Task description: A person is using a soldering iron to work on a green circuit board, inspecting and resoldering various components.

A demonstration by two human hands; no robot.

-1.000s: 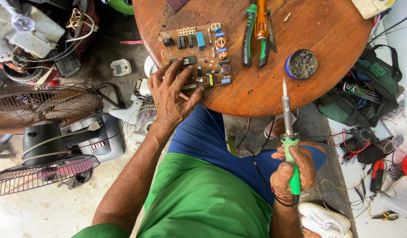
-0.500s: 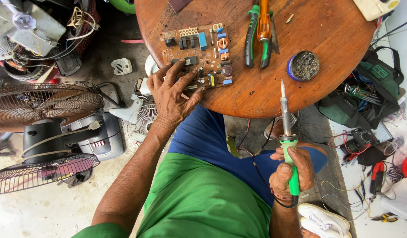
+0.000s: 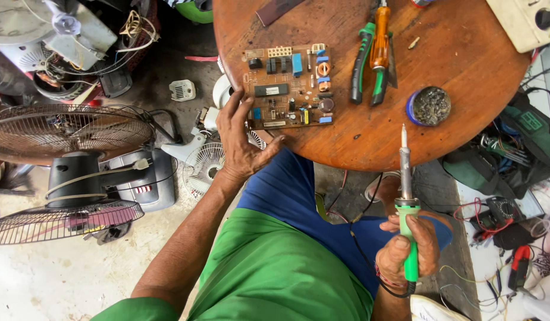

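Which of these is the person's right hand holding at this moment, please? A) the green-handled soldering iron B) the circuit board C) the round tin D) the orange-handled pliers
A: the right hand is wrapped around the green grip of the soldering iron, tip pointing up below the table edge, while the left hand rests on the edge of the circuit board.

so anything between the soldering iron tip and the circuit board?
Nothing visible. The right hand holds the soldering iron upright off the edge of the round wooden table. Bare tabletop lies between its tip and the circuit board. The left hand touches the board's near left corner.
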